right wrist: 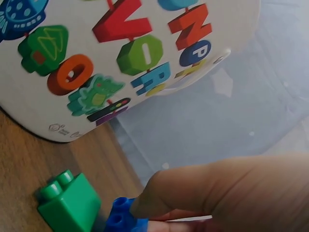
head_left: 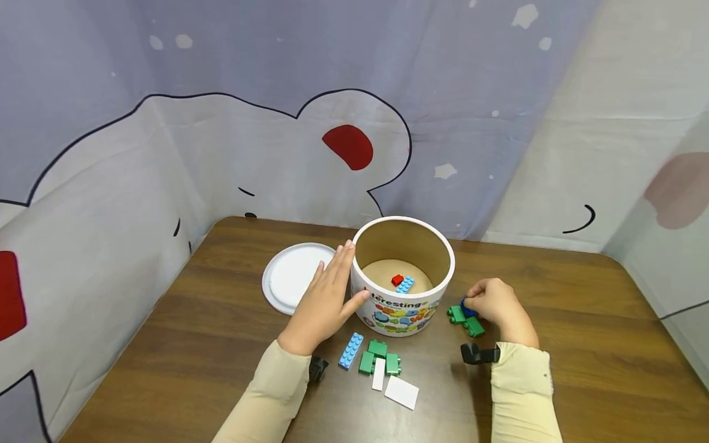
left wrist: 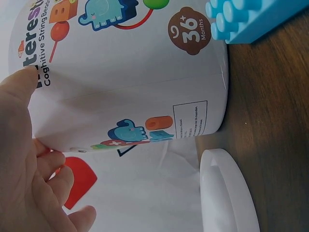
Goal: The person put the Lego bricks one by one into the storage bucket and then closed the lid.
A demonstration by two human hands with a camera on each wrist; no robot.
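In the head view my left hand (head_left: 321, 304) rests against the left side of a white bucket (head_left: 402, 303), fingers extended and thumb spread along its front. The left wrist view shows the thumb on the bucket's printed wall. To the right of the bucket, my right hand (head_left: 498, 307) pinches a blue brick (right wrist: 120, 212) between thumb and fingers; the hand hides part of it. Beside that brick lie two green bricks (head_left: 473, 327) on the table. A small red brick (head_left: 397, 280) and a light blue brick (head_left: 406, 283) sit on the bucket's floor.
A round white lid (head_left: 288, 280) lies left of the bucket on the wooden table (head_left: 210, 344). In front are another light blue brick (head_left: 351, 351), several green bricks (head_left: 378, 349) and two white flat pieces (head_left: 402, 392). A printed curtain (head_left: 266, 154) stands behind the table.
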